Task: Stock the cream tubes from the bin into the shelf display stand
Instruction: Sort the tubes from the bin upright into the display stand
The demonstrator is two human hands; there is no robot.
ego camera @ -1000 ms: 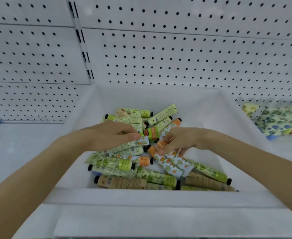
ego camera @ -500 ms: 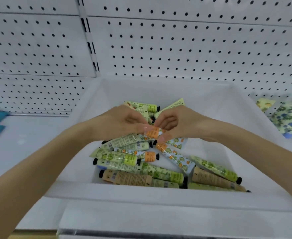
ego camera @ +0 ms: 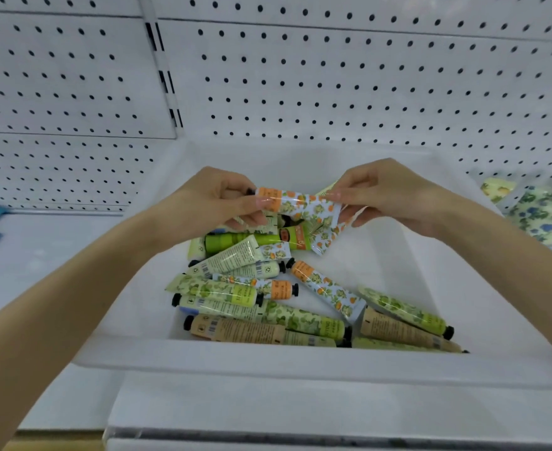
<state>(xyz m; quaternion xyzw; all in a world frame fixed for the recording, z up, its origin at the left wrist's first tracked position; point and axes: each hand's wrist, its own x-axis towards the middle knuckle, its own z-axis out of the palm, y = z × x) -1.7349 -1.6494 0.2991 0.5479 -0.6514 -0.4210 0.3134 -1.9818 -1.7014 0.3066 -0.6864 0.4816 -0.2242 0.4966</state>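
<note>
The white bin (ego camera: 300,362) has a broad near rim, a far wall just behind the hands, and bare floor right of the pile of tubes (ego camera: 268,307); the pegboard (ego camera: 333,86) stands close beyond. Above the pile's far end, the left hand (ego camera: 216,200) pinches the cap end and the right hand (ego camera: 388,193) the crimped end of one cream tube (ego camera: 300,203), pale with orange fruit and green leaves.

Cool, even, fairly bright light; soft shadows under the tubes (ego camera: 268,307) in the bin (ego camera: 300,362). Wide-angle bending toward the edges; corners slightly blurred.
</note>
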